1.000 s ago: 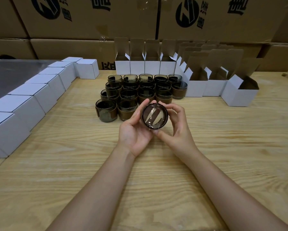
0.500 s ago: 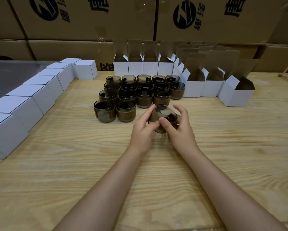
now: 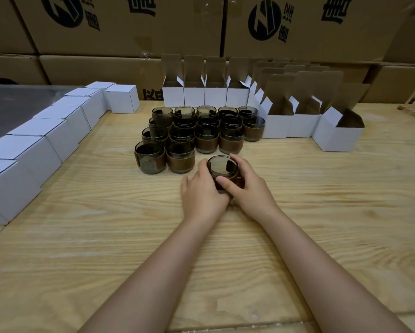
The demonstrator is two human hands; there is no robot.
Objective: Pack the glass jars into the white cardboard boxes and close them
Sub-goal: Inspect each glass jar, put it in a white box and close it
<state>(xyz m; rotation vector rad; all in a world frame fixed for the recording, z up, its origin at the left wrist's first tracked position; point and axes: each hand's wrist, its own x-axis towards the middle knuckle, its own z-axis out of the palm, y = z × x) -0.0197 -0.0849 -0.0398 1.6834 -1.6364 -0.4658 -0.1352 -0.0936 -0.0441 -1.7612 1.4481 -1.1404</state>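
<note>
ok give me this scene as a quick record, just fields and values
held jar: upright, mouth up, between both hands
left hand: wraps its left side
right hand: wraps its right side, thumb on the front
loose jars: clustered beyond the hands
open boxes: white, flaps up, behind and right of the jars
closed boxes: row along the left edge
table: light wood

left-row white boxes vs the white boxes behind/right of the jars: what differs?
Left-row boxes are closed, tops flat; the back boxes are open, flaps standing up, brown insides showing. Left-row boxes form one line along the left edge of the wooden table; the back boxes stand behind and right of the jar cluster. Both: white outside, cube-like, on that table.
</note>
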